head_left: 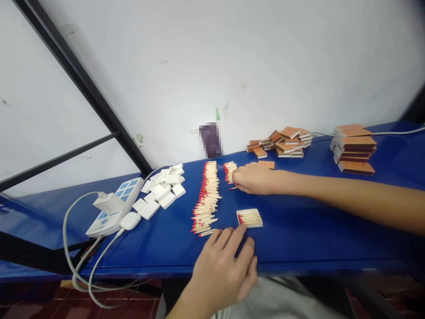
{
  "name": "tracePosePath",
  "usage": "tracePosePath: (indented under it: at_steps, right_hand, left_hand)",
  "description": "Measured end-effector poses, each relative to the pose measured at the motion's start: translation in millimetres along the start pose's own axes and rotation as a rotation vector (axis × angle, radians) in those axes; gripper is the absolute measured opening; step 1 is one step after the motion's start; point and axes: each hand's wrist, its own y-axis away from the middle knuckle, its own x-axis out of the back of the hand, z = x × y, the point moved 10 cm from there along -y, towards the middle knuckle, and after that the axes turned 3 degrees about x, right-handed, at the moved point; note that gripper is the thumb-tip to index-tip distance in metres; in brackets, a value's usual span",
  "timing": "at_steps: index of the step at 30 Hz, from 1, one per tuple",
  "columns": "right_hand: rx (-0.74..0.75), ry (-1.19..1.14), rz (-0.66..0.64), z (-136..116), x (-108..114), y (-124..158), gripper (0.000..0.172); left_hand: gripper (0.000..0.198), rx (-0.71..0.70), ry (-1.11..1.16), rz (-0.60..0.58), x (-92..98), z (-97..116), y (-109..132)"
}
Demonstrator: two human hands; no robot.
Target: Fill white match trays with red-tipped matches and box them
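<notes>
We see a long row of red-tipped wooden matches (207, 195); our left hand (223, 261), loosely spread, fingertip at a white rectangular match-filled tray (260, 217); our right hand (253, 178), curled beside a smaller match pile (229, 172), grip unclear.

Red lettering (266, 164) on orange matchboxes (357, 142) (too small to read), nothing legible

Passable over blue tabletop (315, 239), right of the match-filled tray (245, 212), on near side of the right forearm (348, 195). Tighter between match row (209, 188) and white trays (161, 190). Blocked behind by matchbox heap (290, 144) and matchbox stack (355, 148).
</notes>
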Motion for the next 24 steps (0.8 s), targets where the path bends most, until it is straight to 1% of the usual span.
tracePosePath:
  at_steps: [6,13,20,24]
  right_hand:
    - [0.028,-0.012,-0.001,-1,-2,0,0.019]
    - [0.144,0.001,0.017,-11,-4,-4,0.019]
    - [0.219,0.035,0.061,-21,-8,-5,0.021]
    - [0.254,0.057,0.063,-25,-9,-4,0.022]
  left_hand:
    - [0.027,-0.005,-0.001,0.002,-0.7,0,2]
    - [0.027,-0.002,-0.002,-0.004,-0.8,0,1]
    - [0.027,-0.003,-0.007,-0.010,-0.8,0,0]
    - [0.027,-0.003,-0.004,-0.005,0.3,0,0]
